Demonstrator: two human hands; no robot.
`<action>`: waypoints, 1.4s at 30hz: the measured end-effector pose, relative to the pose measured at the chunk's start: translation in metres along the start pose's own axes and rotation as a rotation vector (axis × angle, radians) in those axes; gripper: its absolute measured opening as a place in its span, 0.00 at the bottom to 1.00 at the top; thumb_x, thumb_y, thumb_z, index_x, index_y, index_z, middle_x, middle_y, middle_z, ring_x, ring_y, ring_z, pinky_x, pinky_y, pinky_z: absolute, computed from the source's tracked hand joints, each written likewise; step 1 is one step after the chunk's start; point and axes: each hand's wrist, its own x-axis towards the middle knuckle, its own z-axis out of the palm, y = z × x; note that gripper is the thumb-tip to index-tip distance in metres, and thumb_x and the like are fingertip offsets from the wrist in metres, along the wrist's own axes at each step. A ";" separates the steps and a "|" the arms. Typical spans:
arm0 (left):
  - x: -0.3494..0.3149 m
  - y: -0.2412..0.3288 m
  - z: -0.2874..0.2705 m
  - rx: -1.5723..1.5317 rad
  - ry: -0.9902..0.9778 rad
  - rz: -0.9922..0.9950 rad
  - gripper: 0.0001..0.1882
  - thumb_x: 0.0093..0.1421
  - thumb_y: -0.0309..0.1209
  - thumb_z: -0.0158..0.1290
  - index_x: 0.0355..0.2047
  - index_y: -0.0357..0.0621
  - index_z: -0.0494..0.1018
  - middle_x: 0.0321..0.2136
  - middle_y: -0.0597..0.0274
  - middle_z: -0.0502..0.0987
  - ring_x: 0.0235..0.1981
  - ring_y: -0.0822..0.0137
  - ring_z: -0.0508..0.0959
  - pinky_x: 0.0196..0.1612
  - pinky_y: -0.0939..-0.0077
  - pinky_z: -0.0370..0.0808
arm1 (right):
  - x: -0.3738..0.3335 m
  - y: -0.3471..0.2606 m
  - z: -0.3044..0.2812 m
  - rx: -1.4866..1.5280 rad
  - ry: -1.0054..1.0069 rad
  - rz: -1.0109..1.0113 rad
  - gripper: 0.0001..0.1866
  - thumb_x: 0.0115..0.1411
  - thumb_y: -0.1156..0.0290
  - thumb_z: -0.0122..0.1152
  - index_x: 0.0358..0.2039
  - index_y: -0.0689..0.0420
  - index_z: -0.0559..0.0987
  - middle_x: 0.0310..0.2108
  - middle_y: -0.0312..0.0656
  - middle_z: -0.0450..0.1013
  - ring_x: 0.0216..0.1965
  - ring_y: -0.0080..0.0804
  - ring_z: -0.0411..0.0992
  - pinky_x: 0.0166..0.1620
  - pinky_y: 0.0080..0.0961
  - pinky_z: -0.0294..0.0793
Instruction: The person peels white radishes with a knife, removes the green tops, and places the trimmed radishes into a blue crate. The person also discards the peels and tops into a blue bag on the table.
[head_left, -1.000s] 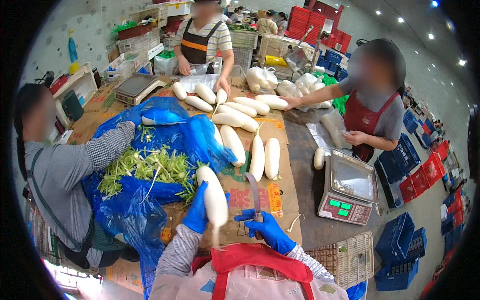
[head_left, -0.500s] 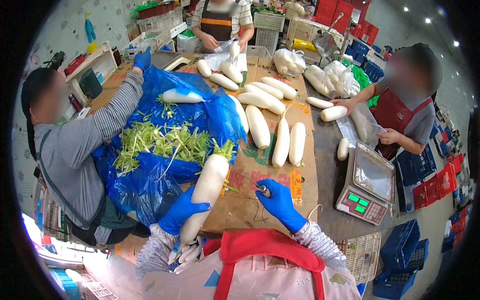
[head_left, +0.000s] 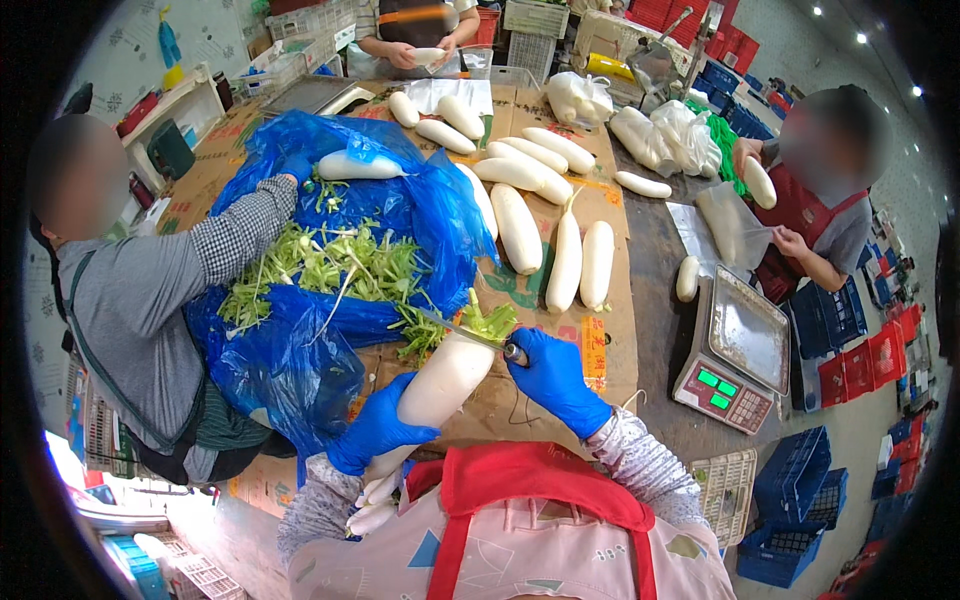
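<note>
My left hand point(head_left: 383, 428), in a blue glove, is wrapped round a large white daikon radish point(head_left: 447, 378) that leans with its leafy end up and away from me. In my blue-gloved right hand point(head_left: 556, 380) is the wooden handle of a knife point(head_left: 466, 334). Its blade lies across the radish's top, at the base of the green stalks point(head_left: 493, 321). Just beyond, cut radish greens point(head_left: 330, 270) are heaped on a blue plastic sheet point(head_left: 310, 335). Several smaller radishes point(head_left: 372, 508) show below my left wrist, partly hidden.
Several daikon radishes point(head_left: 517, 232) lie on the cardboard-covered table point(head_left: 480, 420). A scale point(head_left: 722, 393) stands at the right edge. One co-worker point(head_left: 130, 290) reaches over the sheet at left; another point(head_left: 815, 215) bags radishes at right; a third point(head_left: 415, 30) holds a radish at the far end.
My knife has come onto the radish's leafy top, and the radish has tipped to the right. The left co-worker's arm has drawn down onto the sheet. The right co-worker has lifted a radish.
</note>
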 end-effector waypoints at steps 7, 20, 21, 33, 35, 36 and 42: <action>-0.006 -0.003 0.002 -0.007 0.068 0.035 0.43 0.41 0.35 0.70 0.57 0.38 0.63 0.49 0.52 0.73 0.49 0.62 0.74 0.52 0.67 0.70 | 0.007 -0.009 -0.004 0.019 -0.039 -0.063 0.07 0.52 0.68 0.62 0.33 0.51 0.77 0.27 0.46 0.75 0.27 0.47 0.74 0.27 0.39 0.71; -0.029 -0.002 -0.017 -0.032 0.316 0.204 0.45 0.35 0.33 0.72 0.56 0.37 0.65 0.47 0.51 0.75 0.48 0.59 0.75 0.49 0.65 0.71 | 0.017 0.069 0.047 0.036 0.036 0.039 0.02 0.54 0.68 0.60 0.28 0.50 0.78 0.25 0.48 0.75 0.26 0.50 0.74 0.28 0.40 0.72; -0.025 0.003 -0.019 0.046 0.328 0.212 0.45 0.35 0.33 0.72 0.55 0.37 0.66 0.45 0.50 0.75 0.47 0.58 0.76 0.48 0.65 0.72 | 0.017 0.062 0.047 0.092 0.042 0.040 0.01 0.54 0.69 0.59 0.28 0.49 0.78 0.25 0.47 0.75 0.26 0.50 0.74 0.28 0.41 0.71; -0.004 -0.017 -0.008 0.808 0.295 0.369 0.44 0.38 0.39 0.66 0.59 0.48 0.65 0.52 0.51 0.69 0.51 0.49 0.70 0.53 0.53 0.65 | -0.005 -0.004 -0.003 1.147 -0.537 0.614 0.21 0.64 0.53 0.53 0.41 0.60 0.77 0.19 0.37 0.70 0.18 0.24 0.70 0.19 0.20 0.64; 0.002 -0.010 -0.003 0.939 0.257 0.403 0.43 0.39 0.38 0.65 0.59 0.50 0.65 0.56 0.53 0.67 0.55 0.50 0.67 0.57 0.52 0.61 | -0.027 0.011 0.011 1.377 -0.617 0.609 0.26 0.66 0.49 0.47 0.47 0.60 0.75 0.19 0.37 0.69 0.19 0.24 0.69 0.21 0.20 0.64; 0.007 -0.010 -0.002 0.960 0.246 0.417 0.41 0.40 0.37 0.64 0.59 0.50 0.66 0.57 0.53 0.66 0.56 0.50 0.66 0.58 0.51 0.60 | -0.038 0.015 0.015 1.460 -0.607 0.663 0.25 0.65 0.50 0.47 0.49 0.60 0.73 0.22 0.37 0.71 0.21 0.24 0.69 0.22 0.20 0.66; 0.040 -0.008 0.017 1.013 0.178 0.514 0.36 0.47 0.31 0.57 0.60 0.59 0.64 0.61 0.54 0.62 0.61 0.51 0.62 0.63 0.48 0.54 | -0.077 0.030 0.010 1.608 -0.461 0.750 0.33 0.59 0.52 0.56 0.58 0.62 0.66 0.37 0.39 0.74 0.26 0.23 0.71 0.26 0.18 0.70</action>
